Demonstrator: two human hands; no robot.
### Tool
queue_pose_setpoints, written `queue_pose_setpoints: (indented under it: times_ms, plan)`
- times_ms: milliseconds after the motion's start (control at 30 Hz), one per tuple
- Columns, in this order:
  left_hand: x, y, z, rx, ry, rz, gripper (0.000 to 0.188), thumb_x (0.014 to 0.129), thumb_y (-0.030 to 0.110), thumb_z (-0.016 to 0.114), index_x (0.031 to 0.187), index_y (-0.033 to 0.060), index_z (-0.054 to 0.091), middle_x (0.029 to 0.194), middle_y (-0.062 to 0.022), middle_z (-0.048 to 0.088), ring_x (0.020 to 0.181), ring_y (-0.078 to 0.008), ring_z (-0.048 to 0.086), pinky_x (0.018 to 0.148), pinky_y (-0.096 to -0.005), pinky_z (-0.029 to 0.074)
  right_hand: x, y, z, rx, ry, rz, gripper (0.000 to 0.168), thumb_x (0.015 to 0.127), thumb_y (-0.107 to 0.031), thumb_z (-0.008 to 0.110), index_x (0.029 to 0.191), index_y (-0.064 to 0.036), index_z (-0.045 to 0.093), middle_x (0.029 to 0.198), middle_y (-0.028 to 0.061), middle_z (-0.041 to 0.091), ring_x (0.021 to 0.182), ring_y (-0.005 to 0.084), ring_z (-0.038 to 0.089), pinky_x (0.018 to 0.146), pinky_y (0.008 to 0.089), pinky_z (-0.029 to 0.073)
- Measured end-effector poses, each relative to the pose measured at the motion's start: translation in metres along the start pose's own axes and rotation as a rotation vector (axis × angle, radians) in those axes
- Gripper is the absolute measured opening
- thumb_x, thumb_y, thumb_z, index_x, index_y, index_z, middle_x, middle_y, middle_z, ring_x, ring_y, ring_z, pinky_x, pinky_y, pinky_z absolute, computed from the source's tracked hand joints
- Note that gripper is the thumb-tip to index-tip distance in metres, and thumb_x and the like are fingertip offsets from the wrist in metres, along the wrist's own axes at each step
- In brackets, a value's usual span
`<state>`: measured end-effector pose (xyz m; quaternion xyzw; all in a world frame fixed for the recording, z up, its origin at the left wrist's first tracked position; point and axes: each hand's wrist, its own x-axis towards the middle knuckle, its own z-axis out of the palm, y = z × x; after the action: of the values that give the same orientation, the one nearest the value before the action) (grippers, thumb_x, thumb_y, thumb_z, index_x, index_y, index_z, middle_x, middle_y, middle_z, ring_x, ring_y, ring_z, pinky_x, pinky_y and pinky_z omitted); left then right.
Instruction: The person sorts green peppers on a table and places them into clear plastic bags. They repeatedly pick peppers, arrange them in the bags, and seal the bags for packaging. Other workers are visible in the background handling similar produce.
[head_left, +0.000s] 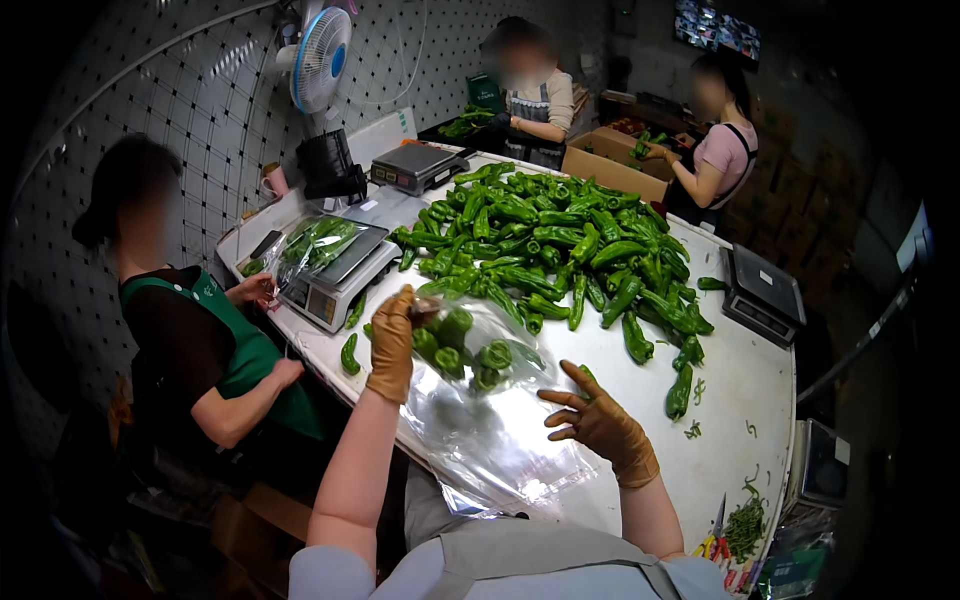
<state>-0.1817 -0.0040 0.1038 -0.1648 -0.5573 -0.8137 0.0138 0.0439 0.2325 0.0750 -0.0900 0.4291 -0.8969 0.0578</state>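
Observation:
In a brown glove, my left hand (391, 345) grips one end of a clear plastic bag (480, 442). Several green peppers (450, 360) show through the film near that hand. The lower part of the bag hangs flat and shiny over the table's near edge. My right hand (604, 431), gloved the same way, is just right of the bag with its fingers spread and nothing in its grasp. A bit of green pepper (587, 373) shows behind its fingers. Beyond both hands lies a large heap of green peppers (555, 232) on the white table (720, 390).
At left, a person in a green apron (232, 345) stands by a scale (334, 285) bearing a bagged load. Other scales (416, 161) (763, 289) sit farther back and right. Scissors (716, 536) lie near stem trimmings (746, 525). Two people work behind, near a cardboard box (611, 161).

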Motion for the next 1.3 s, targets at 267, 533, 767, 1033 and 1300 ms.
queue_pose_setpoints:
  times_ms: [267, 533, 767, 1033, 1300]
  plan:
    - [0.044, -0.110, -0.156, 0.220, 0.311, -0.359, 0.026, 0.088, 0.033, 0.060, 0.083, 0.0074, 0.062, 0.070, -0.0051, 0.063, 0.057, -0.0164, 0.059, 0.056, -0.0275, 0.048, -0.044, 0.023, -0.027, -0.239, 0.382, 0.160, 0.048, 0.094, -0.029, 0.056, 0.134, -0.005, 0.046, 0.106, 0.0130, 0.067, 0.083, 0.0165, 0.064, 0.081, 0.0309, 0.053]
    - [-0.099, -0.145, -0.116, -0.047, 0.753, -0.403, 0.043, 0.089, 0.045, 0.058, 0.110, 0.0079, 0.052, 0.085, -0.0063, 0.059, 0.066, -0.0142, 0.057, 0.058, -0.0251, 0.049, -0.046, 0.110, -0.042, -0.777, 0.490, 0.387, 0.041, 0.089, -0.034, 0.060, 0.120, -0.006, 0.060, 0.097, 0.0121, 0.069, 0.084, 0.0166, 0.064, 0.076, 0.0276, 0.051]
    - [-0.192, -0.145, -0.010, 1.198, -0.895, -0.262, 0.036, 0.068, 0.025, 0.078, 0.099, 0.0100, 0.068, 0.108, -0.0112, 0.059, 0.105, -0.0272, 0.054, 0.093, -0.0379, 0.042, -0.038, 0.177, -0.050, -1.230, 0.353, 0.033, 0.016, 0.079, -0.011, 0.061, 0.090, -0.003, 0.069, 0.082, 0.0147, 0.066, 0.080, 0.0320, 0.060, 0.074, 0.0387, 0.049]
    - [-0.177, -0.167, -0.028, 0.799, -0.809, -0.454, 0.021, 0.069, 0.021, 0.077, 0.084, 0.0064, 0.073, 0.091, -0.0108, 0.063, 0.091, -0.0264, 0.059, 0.084, -0.0360, 0.047, -0.060, 0.193, -0.062, -1.213, 0.290, -0.268, 0.021, 0.070, 0.000, 0.062, 0.089, -0.006, 0.068, 0.102, 0.0102, 0.066, 0.092, 0.0270, 0.060, 0.084, 0.0366, 0.048]
    - [-0.175, -0.153, -0.030, 0.439, -0.393, -0.613, 0.020, 0.082, 0.019, 0.072, 0.085, -0.0006, 0.070, 0.083, -0.0070, 0.065, 0.076, -0.0159, 0.061, 0.070, -0.0280, 0.048, -0.065, 0.191, -0.055, -1.634, 0.216, -0.276, 0.017, 0.074, -0.006, 0.070, 0.091, -0.012, 0.067, 0.091, 0.0068, 0.064, 0.076, 0.0260, 0.061, 0.069, 0.0355, 0.051]
